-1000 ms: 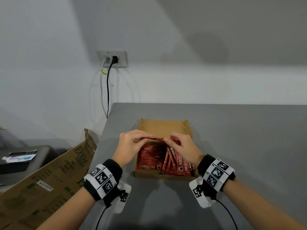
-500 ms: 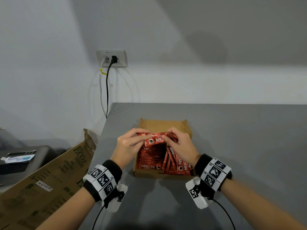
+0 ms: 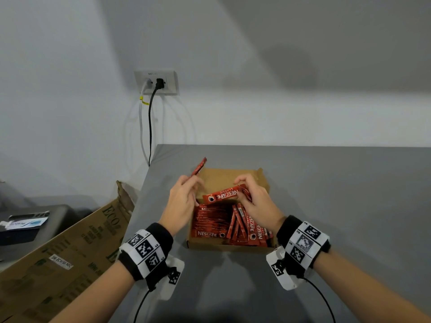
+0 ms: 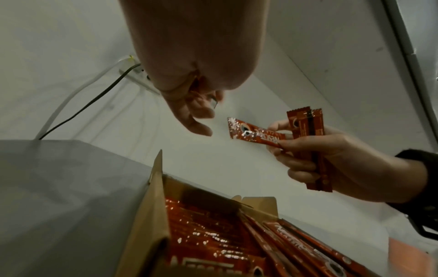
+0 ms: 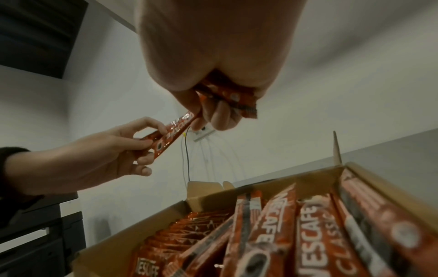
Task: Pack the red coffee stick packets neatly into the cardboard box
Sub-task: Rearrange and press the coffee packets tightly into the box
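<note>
Since half a second ago: both hands were joined on one bunch of packets over the box; now the left hand [image 3: 184, 197] has drawn off toward 10 o'clock with a single stick packet [image 3: 198, 167], tipped up past the box's far-left corner.
Right hand [image 3: 254, 201]: fingers curled round a small bundle of packets [image 4: 308, 142], thumb and forefinger pinching one fanned-out packet [image 3: 221, 194] that points toward 9 o'clock, probably offered for the next pull.
Left hand fingers: pinched on the single packet near its lower end, wrist raised over the box's left wall.
Why held so: peeling sticks off one by one likely lets each be laid straight in the row.
Cardboard box [image 3: 229, 249]: on the grey surface [image 3: 326, 183], open, at 12 o'clock before the person.
Packed packets [image 3: 210, 224]: flat stack at the left side; those at the right [image 3: 247, 227] lean askew and want straightening.
Far end of box: bare cardboard visible.
</note>
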A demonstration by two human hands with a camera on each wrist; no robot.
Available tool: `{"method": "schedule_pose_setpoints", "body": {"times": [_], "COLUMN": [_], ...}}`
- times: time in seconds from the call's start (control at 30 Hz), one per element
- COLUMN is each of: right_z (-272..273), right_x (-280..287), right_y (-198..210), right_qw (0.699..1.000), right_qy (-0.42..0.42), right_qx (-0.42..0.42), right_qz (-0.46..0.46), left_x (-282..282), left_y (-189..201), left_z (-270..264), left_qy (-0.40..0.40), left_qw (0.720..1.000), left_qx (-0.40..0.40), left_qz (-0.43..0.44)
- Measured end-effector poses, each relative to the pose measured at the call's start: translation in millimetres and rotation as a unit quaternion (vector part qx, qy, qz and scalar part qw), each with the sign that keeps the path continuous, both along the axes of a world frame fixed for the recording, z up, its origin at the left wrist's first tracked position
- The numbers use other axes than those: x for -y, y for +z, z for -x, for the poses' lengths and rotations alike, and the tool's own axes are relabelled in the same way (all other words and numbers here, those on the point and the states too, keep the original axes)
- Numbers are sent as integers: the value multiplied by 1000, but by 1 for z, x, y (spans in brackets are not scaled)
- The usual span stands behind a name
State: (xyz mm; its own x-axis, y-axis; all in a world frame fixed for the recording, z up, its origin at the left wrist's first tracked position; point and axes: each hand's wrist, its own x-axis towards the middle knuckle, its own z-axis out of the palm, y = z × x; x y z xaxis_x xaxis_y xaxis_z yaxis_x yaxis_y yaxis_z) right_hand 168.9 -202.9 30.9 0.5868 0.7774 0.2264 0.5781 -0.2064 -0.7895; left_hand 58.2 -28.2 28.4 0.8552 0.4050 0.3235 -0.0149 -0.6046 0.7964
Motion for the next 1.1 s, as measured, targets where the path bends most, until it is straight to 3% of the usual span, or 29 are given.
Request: {"method": "schedule_pose_setpoints", "body": {"times": [0.2,0.3,0.4,0.47,0.63,0.7,0.83,0.9,1.03,1.1], "right_z": [4,5,12,19,22,19,11,13,27,31], "right_x": [-9,-12,-17,-22,-28,-25,-17,-18,-29,-33], "right_y": [6,7,6,4,9,13,13,11,2,0], "right_qw": [999,992,995,997,998,1000,991,979,929,921], "right_qy": [-26,-85,-82,-68,-60,-24,32,67,121,125], "right_qx": [-4,-18,-2,-3,0,15,39,51,183,195], "right_qz": [-43,-88,-55,-41,-36,-5,122,187,297,312], "left_x": [7,12,14,15,6,-5,-32,-33,-22,-22], "left_y": [3,-2,-2,0,0,-1,2,1,-7,-11], "left_z": [-6,-7,-7,-7,-5,-1,15,20,22,24], "left_qy": [-63,-33,-42,-70,-86,-87,-57,-77,-128,-149], "left_qw": [993,997,985,983,989,988,974,976,983,975], "left_qx": [-64,-69,-55,-59,-115,-115,-57,-61,-132,-166], "left_qz": [-81,33,159,157,42,60,213,193,8,0]}}
